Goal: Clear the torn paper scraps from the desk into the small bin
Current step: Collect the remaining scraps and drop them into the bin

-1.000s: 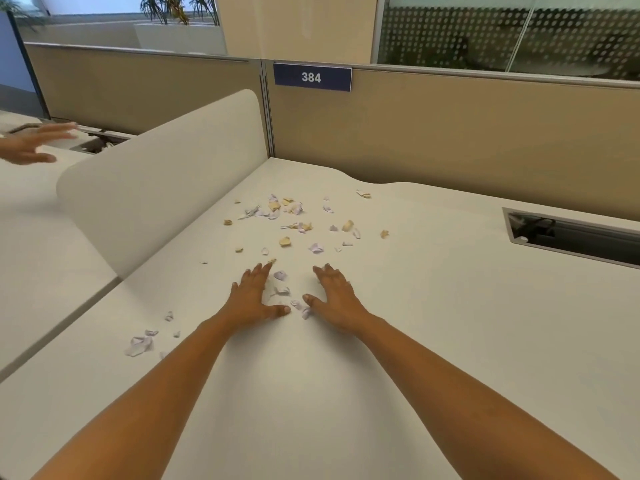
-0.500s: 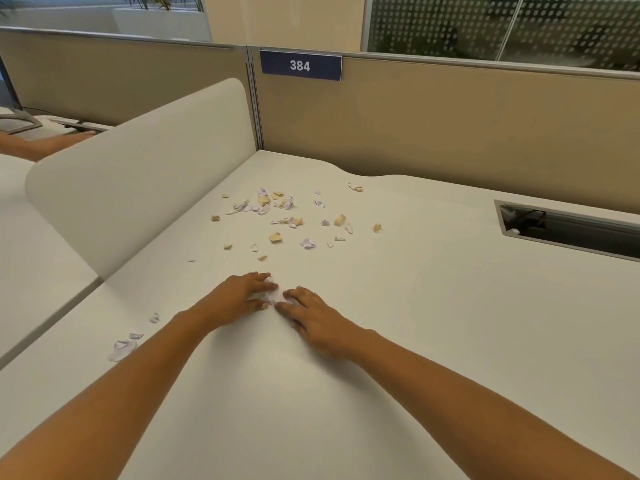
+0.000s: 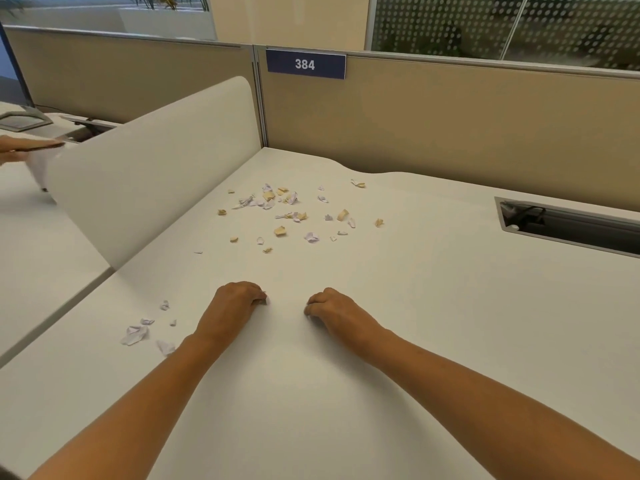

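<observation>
scraps (image 3: 284,216): white and tan bits, mostly scattered far-middle on the desk (image 3: 450,323), plus a few near left
left hand (image 3: 239,303): curled up on the desk, white scrap poking out by the fingers
right hand (image 3: 332,311): curled too, just right of it, speck of white at the fingertips

My white desk (image 3: 450,323) carries torn paper scraps (image 3: 287,216), white and tan, scattered across its far middle; a smaller white cluster (image 3: 138,332) lies near its left edge.
</observation>
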Tool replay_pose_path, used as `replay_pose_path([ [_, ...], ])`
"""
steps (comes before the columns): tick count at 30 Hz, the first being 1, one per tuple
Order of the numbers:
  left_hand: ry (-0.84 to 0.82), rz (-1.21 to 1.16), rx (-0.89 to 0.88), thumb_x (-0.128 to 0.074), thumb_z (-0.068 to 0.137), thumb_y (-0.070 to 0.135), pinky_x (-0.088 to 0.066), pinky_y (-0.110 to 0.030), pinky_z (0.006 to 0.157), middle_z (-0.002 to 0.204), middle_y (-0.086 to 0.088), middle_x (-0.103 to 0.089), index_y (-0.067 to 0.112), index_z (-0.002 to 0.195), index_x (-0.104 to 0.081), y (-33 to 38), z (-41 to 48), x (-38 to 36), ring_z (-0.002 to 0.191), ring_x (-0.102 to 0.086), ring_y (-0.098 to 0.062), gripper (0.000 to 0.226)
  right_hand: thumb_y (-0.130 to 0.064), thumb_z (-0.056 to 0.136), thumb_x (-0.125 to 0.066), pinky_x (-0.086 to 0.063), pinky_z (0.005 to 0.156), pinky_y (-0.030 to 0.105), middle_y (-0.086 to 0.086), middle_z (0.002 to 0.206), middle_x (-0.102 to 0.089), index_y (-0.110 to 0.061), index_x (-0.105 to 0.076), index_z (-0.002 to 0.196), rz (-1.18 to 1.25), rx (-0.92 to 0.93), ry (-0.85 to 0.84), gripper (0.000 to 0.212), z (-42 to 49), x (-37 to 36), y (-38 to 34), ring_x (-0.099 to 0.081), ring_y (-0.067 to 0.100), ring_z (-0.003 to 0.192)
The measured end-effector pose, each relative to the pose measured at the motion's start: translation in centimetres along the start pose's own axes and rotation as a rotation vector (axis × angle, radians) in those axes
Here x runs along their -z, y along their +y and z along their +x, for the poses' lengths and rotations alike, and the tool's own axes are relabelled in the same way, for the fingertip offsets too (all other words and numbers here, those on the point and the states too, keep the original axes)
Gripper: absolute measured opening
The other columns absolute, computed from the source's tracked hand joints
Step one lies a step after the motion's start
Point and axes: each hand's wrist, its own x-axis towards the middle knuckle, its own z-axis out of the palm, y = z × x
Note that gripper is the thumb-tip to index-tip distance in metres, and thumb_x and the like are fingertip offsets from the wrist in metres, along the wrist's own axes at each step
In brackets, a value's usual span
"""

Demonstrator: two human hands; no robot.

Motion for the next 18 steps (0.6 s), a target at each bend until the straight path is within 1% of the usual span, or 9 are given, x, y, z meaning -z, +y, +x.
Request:
replay_pose_path([
  [2, 0.032, -0.051, 0.04, -0.062, 0.085, 0.002, -0.041, -0.018, 0.084, 0.095, -0.009, -0.074, 0.002, 0.085, -0.075, 0.2, -0.5, 0.1, 0.095, -0.068, -0.023, 0.013, 0.006, 0.082, -0.044, -0.044, 0.086, 0.036, 0.012, 0.108, -0.063, 0.003, -0.063, 0.097, 0.094, -0.043, 0.032, 0.025, -0.2, 0.3, 0.3, -0.051, 0.025, 0.103],
  [4, 0.074, -0.133, 0.136, -0.063, 0.083, 0.0, -0.044, -0.017, 0.079, 0.094, -0.011, -0.075, 0.002, 0.088, -0.075, 0.5, -0.9, 0.3, 0.089, -0.069, -0.025, 0.013, 0.006, 0.083, -0.047, -0.045, 0.088, 0.028, 0.014, 0.107, -0.068, 0.002, -0.068, 0.097, 0.268, -0.16, 0.1, 0.026, -0.5, 0.7, 0.5, -0.058, 0.025, 0.102],
  [6, 0.102, -0.206, 0.224, -0.062, 0.083, -0.004, -0.045, -0.009, 0.066, 0.093, -0.013, -0.075, 0.001, 0.09, -0.075, 1.0, -1.3, 0.5, 0.078, -0.069, -0.022, 0.015, 0.008, 0.083, -0.049, -0.045, 0.076, 0.008, 0.015, 0.104, -0.071, 0.001, -0.071, 0.095, 0.494, -0.35, 0.183, 0.027, -1.2, 1.4, 0.9, -0.064, 0.021, 0.09],
  [7, 0.105, -0.23, 0.255, -0.061, 0.083, -0.005, -0.043, -0.003, 0.058, 0.09, -0.014, -0.075, 0.001, 0.089, -0.075, 1.3, -1.5, 0.6, 0.07, -0.068, -0.015, 0.017, 0.008, 0.083, -0.05, -0.043, 0.069, 0.002, 0.014, 0.102, -0.071, 0.001, -0.072, 0.094, 0.585, -0.438, 0.196, 0.026, -1.6, 1.7, 1.3, -0.062, 0.017, 0.083],
  [9, 0.103, -0.286, 0.302, -0.061, 0.083, -0.006, -0.041, 0.004, 0.057, 0.084, -0.016, -0.075, 0.002, 0.087, -0.076, 2.1, -1.9, 0.7, 0.057, -0.061, 0.003, 0.017, 0.006, 0.083, -0.055, -0.044, 0.067, 0.007, 0.012, 0.101, -0.072, -0.002, -0.073, 0.095, 0.725, -0.55, 0.182, 0.023, -2.7, 2.3, 2.2, -0.059, 0.013, 0.077],
  [11, 0.109, -0.343, 0.342, -0.062, 0.083, -0.003, -0.039, 0.007, 0.06, 0.082, -0.016, -0.075, 0.003, 0.086, -0.076, 3.0, -2.2, 0.7, 0.058, -0.06, 0.009, 0.015, 0.002, 0.082, -0.061, -0.047, 0.065, 0.01, 0.01, 0.101, -0.072, -0.003, -0.072, 0.095, 0.863, -0.599, 0.165, 0.018, -4.1, 2.7, 3.2, -0.06, 0.012, 0.074],
  [14, 0.125, -0.422, 0.391, -0.064, 0.081, -0.002, -0.038, 0.008, 0.062, 0.085, -0.011, -0.074, 0.001, 0.087, -0.075, 4.6, -2.5, 0.9, 0.071, -0.062, -0.003, 0.013, -0.001, 0.08, -0.067, -0.051, 0.079, 0.018, 0.009, 0.098, -0.072, -0.001, -0.071, 0.096, 1.0, -0.639, 0.169, 0.017, -6.4, 3.1, 4.4, -0.062, 0.013, 0.08],
  [16, 0.135, -0.469, 0.441, -0.065, 0.08, -0.002, -0.04, 0.007, 0.06, 0.077, -0.008, -0.073, 0.002, 0.087, -0.075, 5.5, -2.7, 1.1, 0.061, -0.061, 0.001, 0.013, -0.001, 0.079, -0.068, -0.051, 0.092, 0.027, 0.007, 0.094, -0.071, 0.0, -0.071, 0.096, 1.037, -0.648, 0.171, 0.017, -8.0, 3.3, 5.1, -0.062, 0.015, 0.084],
  [18, 0.163, -0.534, 0.507, -0.065, 0.08, -0.003, -0.044, 0.002, 0.061, 0.062, 0.0, -0.07, 0.003, 0.084, -0.075, 6.2, -3.1, 1.4, 0.052, -0.06, 0.001, 0.013, 0.0, 0.079, -0.068, -0.05, 0.095, 0.027, 0.006, 0.094, -0.07, -0.001, -0.072, 0.095, 1.057, -0.651, 0.171, 0.016, -9.7, 3.6, 6.1, -0.063, 0.015, 0.086],
])
